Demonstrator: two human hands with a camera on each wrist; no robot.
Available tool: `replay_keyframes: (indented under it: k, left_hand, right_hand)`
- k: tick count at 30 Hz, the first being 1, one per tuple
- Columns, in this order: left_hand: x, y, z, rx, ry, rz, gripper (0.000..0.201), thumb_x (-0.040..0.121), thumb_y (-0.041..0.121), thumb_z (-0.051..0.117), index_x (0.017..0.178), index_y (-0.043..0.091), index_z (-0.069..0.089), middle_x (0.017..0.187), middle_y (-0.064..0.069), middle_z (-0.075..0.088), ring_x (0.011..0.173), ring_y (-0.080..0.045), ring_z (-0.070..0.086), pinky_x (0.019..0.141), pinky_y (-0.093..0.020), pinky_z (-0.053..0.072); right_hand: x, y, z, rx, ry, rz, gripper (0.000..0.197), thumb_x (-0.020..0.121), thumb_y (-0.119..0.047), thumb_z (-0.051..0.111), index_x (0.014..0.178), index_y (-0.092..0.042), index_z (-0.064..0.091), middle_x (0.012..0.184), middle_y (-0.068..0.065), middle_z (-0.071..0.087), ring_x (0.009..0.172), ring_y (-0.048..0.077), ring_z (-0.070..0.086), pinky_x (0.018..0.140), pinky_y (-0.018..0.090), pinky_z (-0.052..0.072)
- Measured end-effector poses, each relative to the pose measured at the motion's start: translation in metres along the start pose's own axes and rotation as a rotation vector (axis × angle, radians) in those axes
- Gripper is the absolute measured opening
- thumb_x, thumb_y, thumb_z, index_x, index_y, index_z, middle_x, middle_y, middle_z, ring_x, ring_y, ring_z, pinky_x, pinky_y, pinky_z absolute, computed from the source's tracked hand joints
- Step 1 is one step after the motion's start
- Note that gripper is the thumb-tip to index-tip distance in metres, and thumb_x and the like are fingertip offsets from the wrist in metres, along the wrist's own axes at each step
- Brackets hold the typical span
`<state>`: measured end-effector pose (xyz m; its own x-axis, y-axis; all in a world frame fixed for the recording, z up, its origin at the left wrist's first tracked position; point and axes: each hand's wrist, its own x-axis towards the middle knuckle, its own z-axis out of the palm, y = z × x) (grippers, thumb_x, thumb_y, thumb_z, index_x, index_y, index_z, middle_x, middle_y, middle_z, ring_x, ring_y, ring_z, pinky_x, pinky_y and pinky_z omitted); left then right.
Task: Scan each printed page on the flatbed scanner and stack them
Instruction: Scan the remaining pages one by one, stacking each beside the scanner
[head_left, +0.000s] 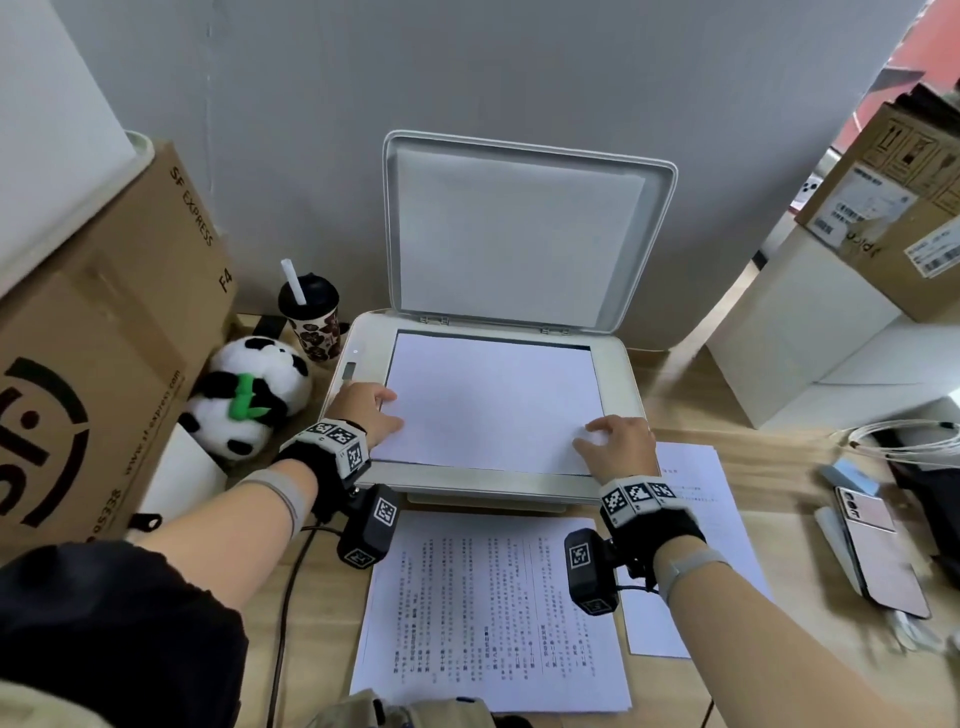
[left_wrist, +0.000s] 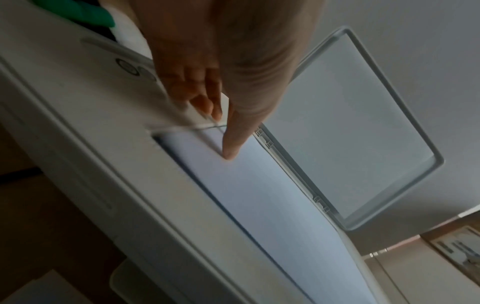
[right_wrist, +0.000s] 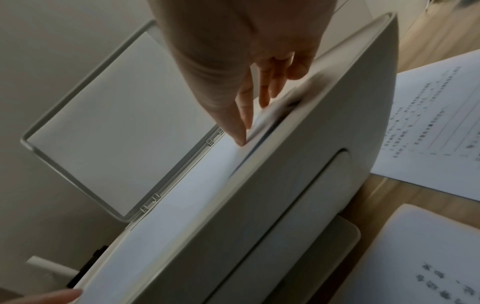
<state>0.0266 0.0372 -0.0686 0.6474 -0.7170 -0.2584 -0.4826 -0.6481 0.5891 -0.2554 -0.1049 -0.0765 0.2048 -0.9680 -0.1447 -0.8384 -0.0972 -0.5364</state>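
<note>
- Head view: flatbed scanner (head_left: 621, 374) stands on the desk (head_left: 691, 410), lid (head_left: 519, 228) raised against the wall.
- A sheet (head_left: 493, 400), blank side up, lies on the scanner glass.
- Left hand (head_left: 366, 410): its grip holds the sheet's near-left corner; in the left wrist view the thumb (left_wrist: 233, 131) lies on top and the fingers (left_wrist: 200, 98) curl at the edge.
- Right hand (head_left: 621, 441): its grip pinches the near-right corner, which is lifted slightly; fingertips (right_wrist: 241, 131) lie on the paper.
- A printed page (head_left: 493, 613) lies on the desk in front of the scanner; a second page (head_left: 701, 493) lies to its right.
- Left of the scanner: panda toy (head_left: 249, 400), lidded cup (head_left: 311, 317), cardboard box (head_left: 104, 338).
</note>
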Motion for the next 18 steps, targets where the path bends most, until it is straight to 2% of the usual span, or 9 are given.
replay_keyframes:
  k: [3,6,8,18]
  left_hand:
    - [0.0016,0.0013,0.0015,0.039,0.016,0.060,0.047,0.075,0.019,0.076,0.120,0.013,0.061,0.130,-0.008,0.042,0.115,-0.023,0.052,0.102,-0.027,0.039]
    - [0.0023,0.0048,0.0049,0.078,-0.056,0.138,0.054,0.073,0.025,0.078,0.123,0.013,0.059,0.133,-0.005,0.042,0.122,-0.021,0.047,0.108,-0.030,0.036]
    - [0.0027,0.0064,0.0071,0.108,-0.088,0.141,0.060,0.072,0.026,0.080,0.126,0.012,0.057,0.136,-0.005,0.042,0.126,-0.020,0.044,0.111,-0.031,0.033]
    - [0.0071,0.0073,0.0090,0.096,-0.083,0.144,0.064,0.071,0.024,0.081,0.128,0.011,0.056,0.139,-0.007,0.041,0.127,-0.021,0.045,0.112,-0.033,0.033]
  right_hand:
    - [-0.0011,-0.0027,-0.0019,0.000,0.016,-0.055,0.030,0.081,-0.030,0.067,0.110,-0.022,0.064,0.127,0.003,0.050,0.122,0.021,0.041,0.101,0.031,0.034]
    - [-0.0040,-0.0031,-0.0009,-0.047,-0.004,-0.124,0.042,0.080,-0.036,0.070,0.118,-0.022,0.062,0.129,0.000,0.053,0.121,0.022,0.042,0.101,0.030,0.032]
    - [-0.0056,-0.0029,-0.0003,-0.102,-0.001,-0.144,0.047,0.079,-0.040,0.070,0.122,-0.023,0.060,0.131,-0.003,0.053,0.121,0.022,0.042,0.099,0.030,0.033]
    - [-0.0016,-0.0098,-0.0067,-0.165,-0.048,-0.142,0.053,0.081,-0.042,0.067,0.130,-0.024,0.053,0.138,-0.006,0.048,0.123,0.022,0.040,0.101,0.034,0.037]
